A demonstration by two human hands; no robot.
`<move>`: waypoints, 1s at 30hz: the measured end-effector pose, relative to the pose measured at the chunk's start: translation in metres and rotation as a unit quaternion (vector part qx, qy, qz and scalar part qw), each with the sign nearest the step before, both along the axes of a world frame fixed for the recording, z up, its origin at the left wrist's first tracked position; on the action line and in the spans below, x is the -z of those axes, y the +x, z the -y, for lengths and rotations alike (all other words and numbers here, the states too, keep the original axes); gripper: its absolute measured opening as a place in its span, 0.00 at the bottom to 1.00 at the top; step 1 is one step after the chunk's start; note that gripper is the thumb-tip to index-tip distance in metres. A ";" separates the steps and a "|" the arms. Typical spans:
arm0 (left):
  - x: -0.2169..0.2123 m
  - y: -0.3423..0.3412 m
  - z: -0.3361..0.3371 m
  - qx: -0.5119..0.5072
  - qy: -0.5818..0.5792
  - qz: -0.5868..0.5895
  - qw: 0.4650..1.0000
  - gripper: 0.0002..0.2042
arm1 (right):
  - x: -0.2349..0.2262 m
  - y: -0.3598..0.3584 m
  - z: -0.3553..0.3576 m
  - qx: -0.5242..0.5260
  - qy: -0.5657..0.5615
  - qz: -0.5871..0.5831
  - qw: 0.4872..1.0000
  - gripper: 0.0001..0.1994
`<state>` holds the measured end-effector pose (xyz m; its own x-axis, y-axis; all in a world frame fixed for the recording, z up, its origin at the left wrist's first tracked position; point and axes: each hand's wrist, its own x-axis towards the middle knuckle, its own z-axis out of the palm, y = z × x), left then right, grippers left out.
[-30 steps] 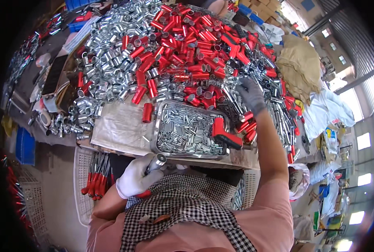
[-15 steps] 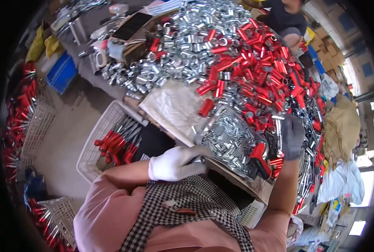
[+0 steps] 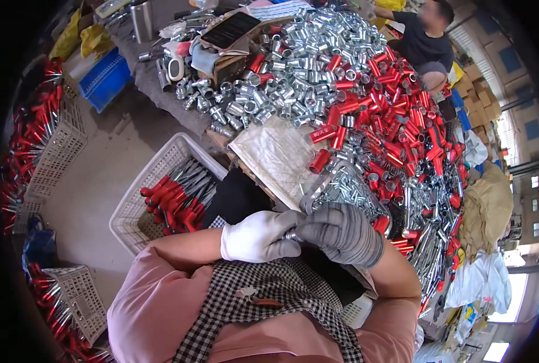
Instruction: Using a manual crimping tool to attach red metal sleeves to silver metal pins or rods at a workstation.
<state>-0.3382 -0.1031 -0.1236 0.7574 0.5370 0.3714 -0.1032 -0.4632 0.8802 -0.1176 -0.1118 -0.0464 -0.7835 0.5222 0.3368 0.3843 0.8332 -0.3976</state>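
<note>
In front of my checked apron, my left hand (image 3: 258,236), in a white glove, is closed on a small silvery metal part (image 3: 290,234). My right hand (image 3: 340,234), in a grey glove, meets it there with its fingers bent and pressed together at the part's other end. The gloves cover most of the part, and I cannot make out whether the right fingers hold a second piece. Just beyond my hands lies a heap of small silver pins (image 3: 340,187), beside a whitish sheet (image 3: 272,151) on the table's edge.
Silver metal sleeves (image 3: 305,66) and red tubes (image 3: 396,112) cover the table. A phone (image 3: 230,30) lies at the back left. At my left stands a white basket (image 3: 127,202) of red-handled tools (image 3: 174,209). A blue bin (image 3: 106,78) is farther off. Another person (image 3: 425,42) sits at the far right.
My right hand has moved left from the metal pieces at the table's right to meet my left hand. The view has shifted slightly.
</note>
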 end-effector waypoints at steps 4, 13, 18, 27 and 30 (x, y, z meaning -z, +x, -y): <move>0.007 -0.006 -0.003 -0.045 0.027 0.011 0.999 0.19 | -0.005 -0.020 -0.007 -0.018 0.032 0.079 0.996 0.13; 0.011 -0.004 -0.008 -0.092 0.025 0.020 0.995 0.16 | 0.024 0.006 -0.186 0.435 -0.093 0.226 0.867 0.36; 0.010 -0.001 -0.002 -0.065 0.017 -0.046 0.997 0.18 | 0.062 0.011 -0.240 0.430 -0.026 0.356 0.829 0.28; 0.017 -0.006 -0.008 -0.057 -0.023 -0.041 0.997 0.19 | 0.013 0.025 -0.119 0.359 -0.164 -0.065 0.917 0.17; 0.026 0.003 -0.006 -0.048 -0.043 -0.044 0.997 0.19 | -0.015 0.015 -0.034 0.294 -0.056 0.075 0.951 0.18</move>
<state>-0.3347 -0.0973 -0.1501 0.7282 0.6359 0.2556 0.0180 -0.3906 0.9204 -0.1028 -0.0777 -0.0316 -0.3794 0.9110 0.1617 0.8303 0.4123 -0.3749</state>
